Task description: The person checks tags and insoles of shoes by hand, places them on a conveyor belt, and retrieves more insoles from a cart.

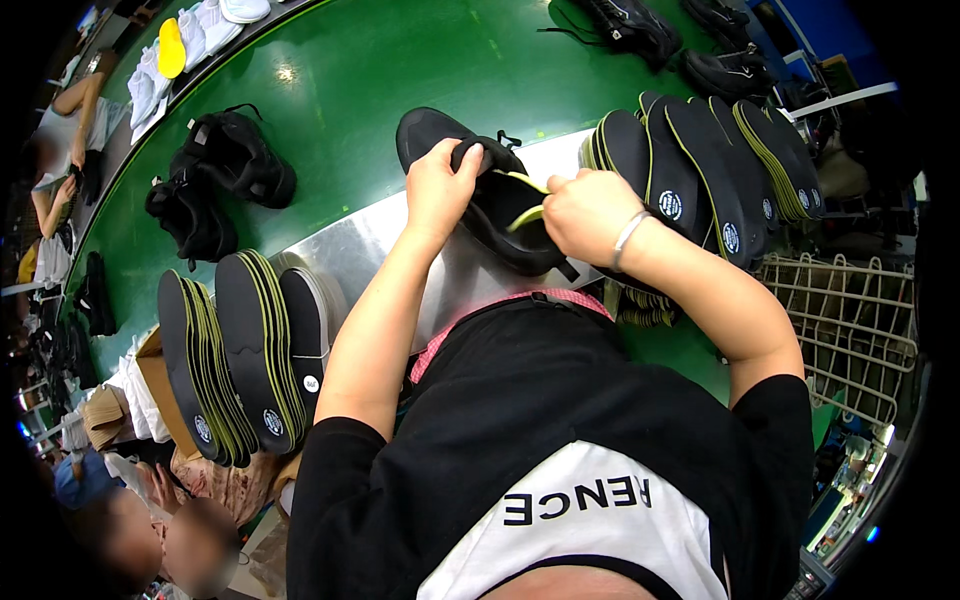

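A black shoe lies on the work surface in front of me, its toe pointing away to the left. My left hand grips the shoe's tongue and collar between thumb and fingers. In my right hand is a black insole with a yellow-green underside, pinched at one end. It is bent, and its front part dips into the shoe's opening, where the tip is hidden.
A metal plate borders the green table. Insole stacks stand on the left and right. Black shoes sit at left, others at far right. A wire basket hangs at right; people are at left.
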`<action>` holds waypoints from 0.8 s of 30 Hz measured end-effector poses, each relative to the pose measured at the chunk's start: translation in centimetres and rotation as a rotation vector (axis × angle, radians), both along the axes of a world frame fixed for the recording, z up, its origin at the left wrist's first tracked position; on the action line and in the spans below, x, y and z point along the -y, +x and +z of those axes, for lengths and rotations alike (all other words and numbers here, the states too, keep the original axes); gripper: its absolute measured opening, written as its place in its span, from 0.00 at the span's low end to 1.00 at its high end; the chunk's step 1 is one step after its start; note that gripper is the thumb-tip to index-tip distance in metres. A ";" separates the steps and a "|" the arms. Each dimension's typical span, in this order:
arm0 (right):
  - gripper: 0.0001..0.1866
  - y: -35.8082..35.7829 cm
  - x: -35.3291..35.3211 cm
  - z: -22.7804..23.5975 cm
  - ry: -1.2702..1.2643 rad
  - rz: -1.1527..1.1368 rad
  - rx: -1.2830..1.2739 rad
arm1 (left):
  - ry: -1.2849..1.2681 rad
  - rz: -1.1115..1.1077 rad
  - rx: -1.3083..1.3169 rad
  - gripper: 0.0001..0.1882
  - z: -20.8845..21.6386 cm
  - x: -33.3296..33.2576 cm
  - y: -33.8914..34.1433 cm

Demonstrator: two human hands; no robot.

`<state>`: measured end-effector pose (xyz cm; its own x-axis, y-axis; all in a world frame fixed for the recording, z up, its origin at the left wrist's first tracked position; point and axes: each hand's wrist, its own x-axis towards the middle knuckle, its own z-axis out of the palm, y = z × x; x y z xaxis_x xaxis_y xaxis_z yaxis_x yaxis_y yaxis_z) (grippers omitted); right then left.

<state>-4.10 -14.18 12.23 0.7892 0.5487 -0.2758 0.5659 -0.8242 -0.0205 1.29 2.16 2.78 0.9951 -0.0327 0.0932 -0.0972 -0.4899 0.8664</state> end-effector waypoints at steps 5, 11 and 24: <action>0.10 1.0 -2.9 -3.7 -0.021 -0.157 -0.059 | -0.026 0.035 -0.032 0.17 -1.0 0.2 0.6; 0.16 0.1 -2.2 -6.6 0.180 -0.181 0.040 | -0.083 0.054 -0.058 0.17 -0.7 0.6 0.6; 0.10 -3.0 1.1 -1.0 0.051 -0.126 0.088 | -0.073 0.056 -0.052 0.19 -1.1 0.7 0.5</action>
